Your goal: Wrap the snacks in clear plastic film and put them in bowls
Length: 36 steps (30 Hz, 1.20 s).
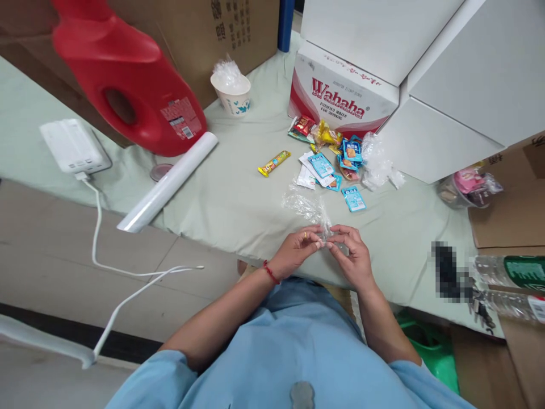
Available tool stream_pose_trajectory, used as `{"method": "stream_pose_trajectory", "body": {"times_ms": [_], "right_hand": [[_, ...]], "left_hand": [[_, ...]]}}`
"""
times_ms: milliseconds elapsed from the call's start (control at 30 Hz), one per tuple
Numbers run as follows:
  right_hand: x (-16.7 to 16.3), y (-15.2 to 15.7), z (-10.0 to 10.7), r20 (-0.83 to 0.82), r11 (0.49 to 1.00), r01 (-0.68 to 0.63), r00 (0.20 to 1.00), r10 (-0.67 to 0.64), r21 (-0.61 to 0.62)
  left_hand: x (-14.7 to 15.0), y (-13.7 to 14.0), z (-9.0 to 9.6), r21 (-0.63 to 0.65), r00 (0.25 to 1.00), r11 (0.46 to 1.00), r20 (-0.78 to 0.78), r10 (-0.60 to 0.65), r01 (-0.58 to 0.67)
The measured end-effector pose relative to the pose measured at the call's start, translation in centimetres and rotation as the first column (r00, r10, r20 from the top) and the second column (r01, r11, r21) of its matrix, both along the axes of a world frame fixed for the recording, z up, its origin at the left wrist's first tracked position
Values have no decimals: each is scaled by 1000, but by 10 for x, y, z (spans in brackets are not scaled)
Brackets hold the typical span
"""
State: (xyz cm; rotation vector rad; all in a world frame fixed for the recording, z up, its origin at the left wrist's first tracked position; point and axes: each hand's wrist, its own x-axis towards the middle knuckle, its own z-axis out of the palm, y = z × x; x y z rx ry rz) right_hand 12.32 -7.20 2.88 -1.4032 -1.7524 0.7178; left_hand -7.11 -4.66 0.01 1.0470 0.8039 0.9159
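Head: L hand [294,251], R hand [353,258] pinch crinkly plastic [307,204].

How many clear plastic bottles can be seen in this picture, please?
2: the green-labelled bottle at the right edge, and the red-and-white-labelled bottle just below it. Others may be hidden.

The pale green cloth-covered tabletop [247,210] carries a white cylindrical roll [170,182] across its near edge at left, a crumpled clear plastic bag [304,205] by that edge's middle, flat blue packets [353,199] farther in, and, toward the right end, a blurred black object [446,272], hard to identify.
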Motion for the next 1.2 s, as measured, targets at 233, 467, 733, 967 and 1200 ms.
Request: {"method": "stream_pose_trajectory", "body": {"times_ms": [233, 467, 733, 967, 1200], "right_hand": [[4, 0, -9, -396, 968, 119, 896, -201, -222], [31, 3, -12, -382, 894, 222, 844, -376, -389], [25, 38, 19, 121, 967, -51, 989, 83, -250], [-33, 46, 20, 436, 983, -163, 881, 182, -82], [-49, 40, 21, 340, 980, -197, 920, 194, -27]], "left_hand": [[-1, -2, -8, -122, 995, 991, 69, 70, -61], [-13, -6, -12, -152, 988, 979, 57, 145, -135], [-13, -16, -3, 137, 992, 990, -115, 51, -35], [-23, -20, 5, 6, 963, 990, -230, 139, -141], [-20, 2, 9, 18, 911, 959, -309, 274, -282]]}}
